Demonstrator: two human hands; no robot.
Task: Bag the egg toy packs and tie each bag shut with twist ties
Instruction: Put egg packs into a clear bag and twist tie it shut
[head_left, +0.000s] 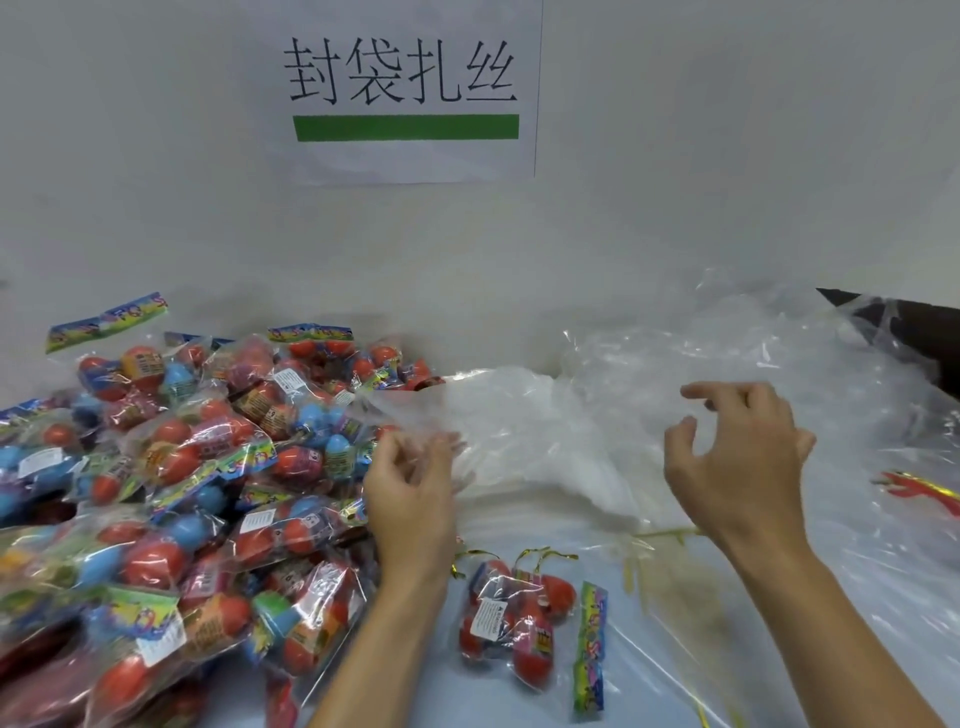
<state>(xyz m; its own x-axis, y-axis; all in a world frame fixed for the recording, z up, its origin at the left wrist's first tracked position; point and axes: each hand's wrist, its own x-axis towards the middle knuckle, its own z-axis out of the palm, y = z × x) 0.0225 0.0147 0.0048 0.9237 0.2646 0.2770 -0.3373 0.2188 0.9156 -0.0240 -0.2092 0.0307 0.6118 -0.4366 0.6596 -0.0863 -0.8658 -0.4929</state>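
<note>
**Barely a dent in the pile: one pack tied, a heap still waiting**

From where I stand, most of the work lies ahead. A big heap of egg toy packs (171, 499) covers the left side of the table (498, 696), crowded right up against the person's left forearm, and none of those look to have gone into an outer bag yet. Only one bagged pack (511, 621) lies apart in front, between the two forearms, with gold twist ties (543, 555) curled at its top, so that one seems finished, or nearly so.

Right now the person is fetching a fresh bag. The left hand (410, 493) pinches the edge of a clear plastic bag (415, 410), lifting a thin sheet of it off the stack of clear bags (597, 441) piled at the back of the table. The right hand (737, 467) hovers over that stack with its fingers spread and loosely bent, grasping nothing. The film is so transparent and crumpled that I can't say whether one bag or several are coming up together.

A few loose ties (667, 532) lie near the right wrist, partly under plastic. What remains, as I judge it: separate this bag, open it, load a pack, tie it, and repeat through the whole heap.
</note>
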